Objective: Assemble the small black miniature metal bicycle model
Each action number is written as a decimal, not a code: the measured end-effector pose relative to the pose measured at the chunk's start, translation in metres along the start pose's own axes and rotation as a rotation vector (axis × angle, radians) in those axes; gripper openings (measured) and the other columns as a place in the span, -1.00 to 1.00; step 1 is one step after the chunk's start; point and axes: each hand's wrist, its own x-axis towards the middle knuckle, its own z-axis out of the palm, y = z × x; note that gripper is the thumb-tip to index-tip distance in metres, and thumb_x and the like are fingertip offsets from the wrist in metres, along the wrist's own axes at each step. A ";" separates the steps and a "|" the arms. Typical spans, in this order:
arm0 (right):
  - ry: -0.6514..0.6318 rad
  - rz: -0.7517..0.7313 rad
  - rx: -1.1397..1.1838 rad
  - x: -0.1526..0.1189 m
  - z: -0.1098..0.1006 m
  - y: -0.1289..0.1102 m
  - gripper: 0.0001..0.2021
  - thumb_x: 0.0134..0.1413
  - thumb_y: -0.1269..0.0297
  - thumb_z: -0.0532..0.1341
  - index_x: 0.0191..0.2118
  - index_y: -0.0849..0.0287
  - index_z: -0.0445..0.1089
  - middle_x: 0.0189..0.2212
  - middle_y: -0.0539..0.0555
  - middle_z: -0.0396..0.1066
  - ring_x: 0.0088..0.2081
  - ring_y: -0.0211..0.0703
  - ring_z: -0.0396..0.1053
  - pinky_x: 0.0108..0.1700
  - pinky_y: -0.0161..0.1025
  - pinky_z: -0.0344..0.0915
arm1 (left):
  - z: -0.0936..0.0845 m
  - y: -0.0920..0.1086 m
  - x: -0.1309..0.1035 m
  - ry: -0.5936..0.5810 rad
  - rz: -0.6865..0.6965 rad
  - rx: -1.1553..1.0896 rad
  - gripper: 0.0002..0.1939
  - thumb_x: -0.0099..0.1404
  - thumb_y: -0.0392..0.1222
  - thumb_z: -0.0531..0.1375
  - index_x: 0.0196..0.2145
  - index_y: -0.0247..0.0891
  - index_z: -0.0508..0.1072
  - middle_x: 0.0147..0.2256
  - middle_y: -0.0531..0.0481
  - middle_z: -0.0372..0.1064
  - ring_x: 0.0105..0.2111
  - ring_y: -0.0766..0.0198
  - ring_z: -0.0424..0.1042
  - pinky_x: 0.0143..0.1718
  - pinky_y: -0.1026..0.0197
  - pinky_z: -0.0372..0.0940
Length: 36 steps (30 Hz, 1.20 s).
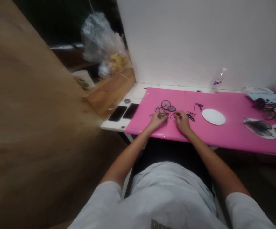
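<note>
My left hand [158, 120] is closed on a small dark frame-like part [163, 115] over the pink mat [238, 127]. Close by on its right, my right hand [182, 121] pinches a thin dark loop [172, 116] between its fingertips. Just beyond the hands lie small black wheels [166, 104] that look like those of a miniature bicycle. Several small black parts [191, 117] rest to the right of my right hand, partly hidden by it. Farther right is another black piece [199, 106].
A white plate [213, 116] lies right of the hands. Plates of black parts [260, 128] fill the far right. Two dark phones [118, 113] and a tape roll [127, 100] sit left. A clear bottle [220, 78] stands by the wall; plastic bags [99, 38] are at upper left.
</note>
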 end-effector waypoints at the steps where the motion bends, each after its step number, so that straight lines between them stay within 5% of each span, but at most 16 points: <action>1: 0.006 0.013 0.006 0.000 0.000 0.000 -0.83 0.36 0.16 0.24 -0.11 0.09 0.55 -0.16 0.18 0.59 -0.15 0.07 0.54 -0.11 0.00 0.49 | 0.001 0.000 0.000 -0.013 0.007 0.018 -0.73 0.20 -0.32 0.45 -0.14 -0.36 0.57 -0.25 -0.16 0.63 -0.33 0.22 0.60 -0.23 0.20 0.48; 18: -0.034 0.025 -0.046 -0.001 0.001 -0.005 -0.74 0.32 0.04 0.32 -0.15 0.11 0.63 -0.21 0.17 0.66 -0.25 0.03 0.54 -0.16 -0.03 0.47 | 0.005 0.009 -0.006 -0.114 0.026 0.118 -0.74 0.13 -0.42 0.44 -0.20 -0.33 0.57 -0.28 -0.11 0.60 -0.27 0.22 0.58 -0.15 0.19 0.47; 25: -0.101 -0.016 -0.081 -0.001 0.002 0.000 -0.74 0.34 0.04 0.31 -0.14 0.10 0.63 -0.21 0.19 0.65 -0.22 0.07 0.54 -0.14 0.01 0.49 | 0.000 0.004 -0.006 -0.190 0.089 0.110 -0.76 0.25 -0.18 0.45 -0.17 -0.33 0.59 -0.32 -0.11 0.60 -0.36 0.22 0.56 -0.25 0.21 0.45; 36: -0.133 -0.153 -0.239 -0.008 0.002 -0.011 -0.87 0.38 0.24 0.22 -0.04 0.08 0.47 -0.07 0.22 0.48 -0.06 0.13 0.47 -0.02 0.05 0.47 | 0.000 0.000 -0.003 -0.064 0.062 0.056 -0.69 0.28 -0.13 0.44 -0.09 -0.37 0.61 -0.29 -0.13 0.63 -0.39 0.23 0.56 -0.30 0.22 0.46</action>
